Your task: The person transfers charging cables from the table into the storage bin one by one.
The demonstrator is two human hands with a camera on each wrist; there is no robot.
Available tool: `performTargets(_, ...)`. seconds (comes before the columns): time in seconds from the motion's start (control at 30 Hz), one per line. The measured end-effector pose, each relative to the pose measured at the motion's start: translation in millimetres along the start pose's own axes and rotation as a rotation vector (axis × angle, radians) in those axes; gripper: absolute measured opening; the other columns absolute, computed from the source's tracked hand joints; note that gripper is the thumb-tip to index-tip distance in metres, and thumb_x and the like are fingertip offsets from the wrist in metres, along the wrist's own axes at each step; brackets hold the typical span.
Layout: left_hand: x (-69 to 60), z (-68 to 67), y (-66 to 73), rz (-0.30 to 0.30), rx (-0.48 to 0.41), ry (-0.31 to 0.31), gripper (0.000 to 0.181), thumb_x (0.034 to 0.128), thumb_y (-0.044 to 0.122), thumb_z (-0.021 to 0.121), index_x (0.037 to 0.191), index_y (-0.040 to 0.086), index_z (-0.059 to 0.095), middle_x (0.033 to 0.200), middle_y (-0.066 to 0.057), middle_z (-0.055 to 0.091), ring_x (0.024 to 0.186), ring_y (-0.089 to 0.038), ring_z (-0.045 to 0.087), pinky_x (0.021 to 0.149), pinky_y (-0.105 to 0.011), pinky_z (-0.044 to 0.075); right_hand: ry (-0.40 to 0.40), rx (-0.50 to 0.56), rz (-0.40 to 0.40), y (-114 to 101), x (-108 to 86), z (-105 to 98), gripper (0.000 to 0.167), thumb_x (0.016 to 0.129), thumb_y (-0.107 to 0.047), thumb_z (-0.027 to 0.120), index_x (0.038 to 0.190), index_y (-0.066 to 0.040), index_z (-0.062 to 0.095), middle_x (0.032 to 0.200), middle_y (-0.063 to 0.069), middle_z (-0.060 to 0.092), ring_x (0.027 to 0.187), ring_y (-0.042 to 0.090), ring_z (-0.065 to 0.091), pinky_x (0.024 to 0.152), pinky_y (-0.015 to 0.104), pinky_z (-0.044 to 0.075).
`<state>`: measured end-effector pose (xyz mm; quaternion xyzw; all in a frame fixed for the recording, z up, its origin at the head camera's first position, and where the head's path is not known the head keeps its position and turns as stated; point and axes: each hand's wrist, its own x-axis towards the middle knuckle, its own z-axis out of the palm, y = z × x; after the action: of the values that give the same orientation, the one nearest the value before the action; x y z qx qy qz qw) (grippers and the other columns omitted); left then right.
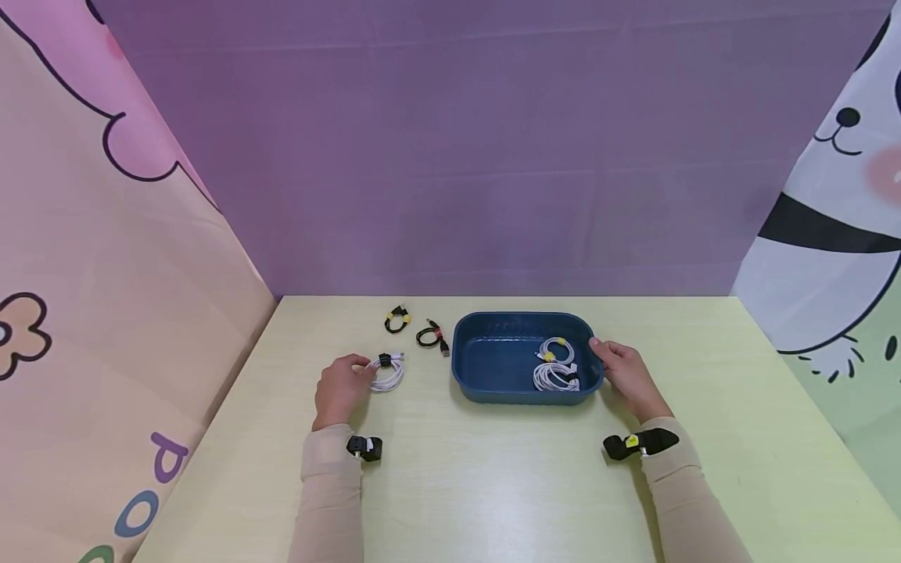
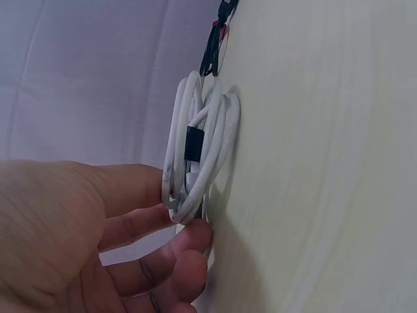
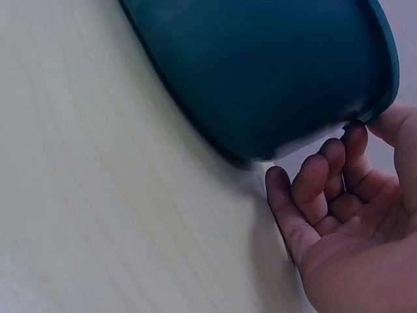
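Purple backdrop point(image 1: 450, 156) filled upper frame; lower left of centre, your left hand point(image 1: 342, 391) pinched white cable coil point(image 1: 386, 378); your right hand point(image 1: 629, 377) gripped blue tray point(image 1: 493, 360) right of centre; step seemed pickup, next move likely called for carrying coil rightward into tray

A staged booth: pale table point(image 1: 486, 493), purple backdrop point(image 1: 450, 156), 2 cartoon-printed side panels point(image 1: 105, 274).

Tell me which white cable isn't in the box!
The white cable in the left hand, left of the box; the other two white cables lie inside it.
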<state>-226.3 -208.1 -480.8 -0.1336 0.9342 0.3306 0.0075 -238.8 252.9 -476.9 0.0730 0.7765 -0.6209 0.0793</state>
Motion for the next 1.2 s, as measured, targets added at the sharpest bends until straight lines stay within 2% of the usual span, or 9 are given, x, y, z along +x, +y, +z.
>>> performTargets(0.1, 0.2, 0.5, 0.0, -0.004, 0.008, -0.004, 0.037, 0.1008, 0.03, 0.061, 0.129, 0.008, 0.068, 0.121, -0.023, 0.072, 0.089, -0.033, 0.067, 0.064, -0.033, 0.042, 0.0, 0.0, 0.001, -1, -0.6, 0, 0.042, 0.107, -0.039, 0.053, 0.096, 0.002, 0.059, 0.085, -0.002, 0.053, 0.09, 0.014, 0.047, 0.079, 0.027, 0.039)
performTargets(0.2, 0.6, 1.2, 0.4, -0.005, 0.013, 0.0, 0.037, 0.1006, 0.03, 0.061, 0.13, 0.008, 0.068, 0.121, -0.022, 0.072, 0.086, -0.031, 0.066, 0.061, -0.031, 0.04, 0.003, -0.006, -0.005, 11, 9.2, -2, 0.044, 0.106, -0.043, 0.053, 0.097, 0.0, 0.059, 0.087, -0.003, 0.053, 0.092, 0.014, 0.048, 0.08, 0.025, 0.041)
performTargets(0.47, 1.6, 3.9, 2.8, 0.003, 0.01, 0.037, 0.034, 0.0992, 0.026, 0.062, 0.126, 0.006, 0.07, 0.11, -0.02, 0.074, 0.077, -0.029, 0.064, 0.057, -0.03, 0.039, 0.021, -0.023, -0.029, 22, 16.4, -3, 0.048, 0.103, -0.052, 0.054, 0.098, -0.005, 0.061, 0.087, -0.007, 0.054, 0.092, 0.012, 0.049, 0.082, 0.021, 0.044)
performTargets(0.7, 2.8, 6.5, 1.8, 0.014, -0.017, 0.08, 0.03, 0.0976, 0.022, 0.063, 0.12, 0.004, 0.072, 0.105, -0.021, 0.075, 0.084, -0.034, 0.069, 0.059, -0.03, 0.04, 0.017, -0.006, -0.033, 23, 17.9, -2, 0.047, 0.102, -0.052, 0.055, 0.097, -0.005, 0.062, 0.087, -0.008, 0.055, 0.093, 0.011, 0.05, 0.084, 0.019, 0.045)
performTargets(0.97, 4.0, 8.3, 0.8, 0.011, -0.074, 0.119, 0.027, 0.0957, 0.019, 0.066, 0.115, 0.001, 0.073, 0.103, -0.022, 0.075, 0.087, -0.035, 0.07, 0.065, -0.033, 0.045, 0.014, -0.003, -0.024, 22, 16.9, -2, 0.047, 0.102, -0.052, 0.055, 0.098, -0.007, 0.063, 0.087, -0.009, 0.056, 0.094, 0.012, 0.049, 0.085, 0.021, 0.043)
performTargets(1.2, 4.0, 9.4, 0.0, -0.005, -0.11, 0.122, 0.026, 0.0941, 0.017, 0.066, 0.112, 0.0, 0.074, 0.103, -0.022, 0.075, 0.088, -0.034, 0.07, 0.066, -0.032, 0.045, -0.003, 0.049, -0.01, 18, 15.3, -3, 0.038, 0.105, -0.042, 0.055, 0.094, -0.007, 0.063, 0.082, -0.01, 0.057, 0.084, 0.008, 0.05, 0.081, 0.021, 0.041)
